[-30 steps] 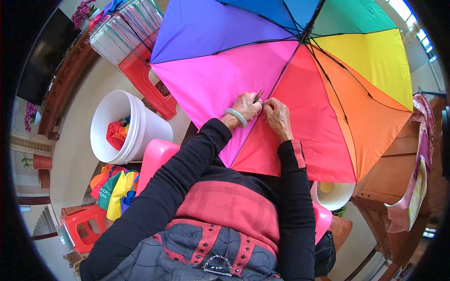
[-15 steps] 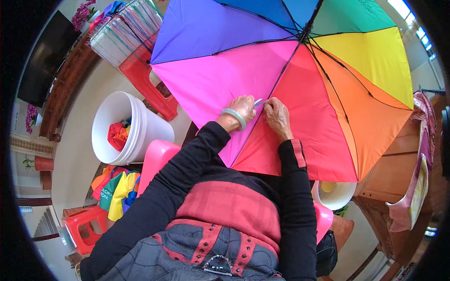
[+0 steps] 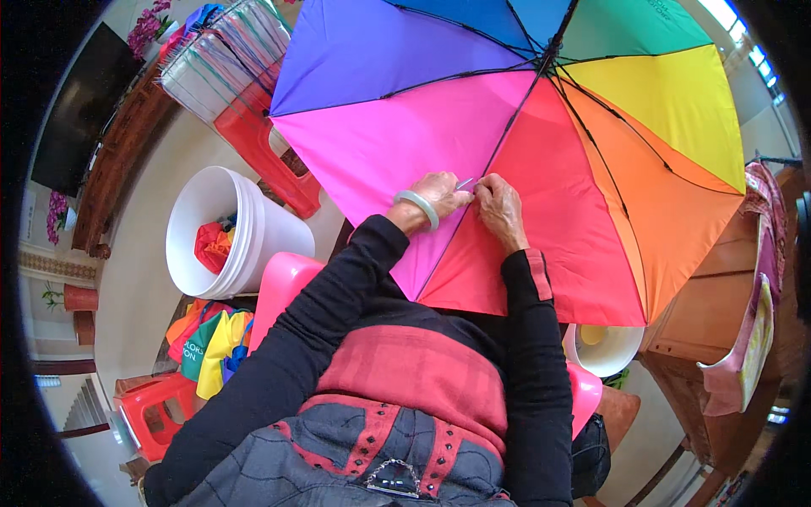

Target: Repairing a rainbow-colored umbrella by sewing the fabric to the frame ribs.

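An open rainbow umbrella [image 3: 422, 127] lies spread before me, its inner side and black ribs facing me. Over the pink panel, my left hand [image 3: 438, 196] is closed around what looks like small scissors; only their short metal blades [image 3: 464, 183] show, pointing toward the rib between the pink and red panels. Just across that rib, my right hand [image 3: 500, 207] pinches at the seam, thumb and fingertips together. Whether it grips the rib, the cloth or a thread is too small to tell. A pale bangle [image 3: 420, 207] circles my left wrist.
To the left stands a white bucket [image 3: 274, 241] with folded colourful cloth inside. Below it lie more bright umbrellas or cloths [image 3: 211, 346] near a red stool [image 3: 156, 414]. A wire rack [image 3: 224, 72] sits on another red stool [image 3: 262, 139]. A second white bucket [image 3: 612, 359] stands right.
My left hand has shifted slightly left, and the blades lie at a slightly different angle. My right hand stays at the seam, almost unmoved.
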Demonstrator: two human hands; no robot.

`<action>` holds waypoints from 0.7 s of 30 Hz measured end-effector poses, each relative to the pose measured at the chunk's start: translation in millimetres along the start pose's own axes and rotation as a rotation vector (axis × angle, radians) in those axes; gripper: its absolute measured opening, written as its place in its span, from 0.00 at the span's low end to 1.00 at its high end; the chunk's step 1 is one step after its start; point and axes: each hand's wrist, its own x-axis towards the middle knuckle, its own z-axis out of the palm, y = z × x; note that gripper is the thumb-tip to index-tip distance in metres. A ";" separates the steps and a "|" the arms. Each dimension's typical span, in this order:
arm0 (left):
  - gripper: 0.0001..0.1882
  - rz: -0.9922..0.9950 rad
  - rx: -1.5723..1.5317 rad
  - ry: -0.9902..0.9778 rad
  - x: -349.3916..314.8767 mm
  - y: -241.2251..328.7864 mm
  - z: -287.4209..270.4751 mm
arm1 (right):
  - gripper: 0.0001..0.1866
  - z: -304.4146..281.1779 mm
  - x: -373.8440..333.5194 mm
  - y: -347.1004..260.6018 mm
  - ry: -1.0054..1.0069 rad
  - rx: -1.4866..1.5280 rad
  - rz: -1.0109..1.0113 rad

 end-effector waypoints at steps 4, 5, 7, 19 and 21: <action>0.19 0.032 0.061 0.104 -2.4 -3.8 5.5 | 0.07 0.7 -1.7 -1.3 0.025 -0.034 -0.041; 0.19 0.030 0.052 0.113 -2.8 -3.3 5.2 | 0.07 0.8 -1.5 -0.8 0.014 -0.010 -0.019; 0.19 0.025 0.035 0.132 -3.2 -2.2 4.6 | 0.07 0.9 -1.0 0.3 -0.007 0.039 0.025; 0.17 -0.007 0.015 0.139 -0.7 -2.4 5.9 | 0.07 3.4 0.9 5.8 0.008 0.016 -0.031; 0.17 -0.008 0.030 0.146 -0.8 -3.5 5.9 | 0.07 3.1 0.5 3.6 0.003 0.017 -0.025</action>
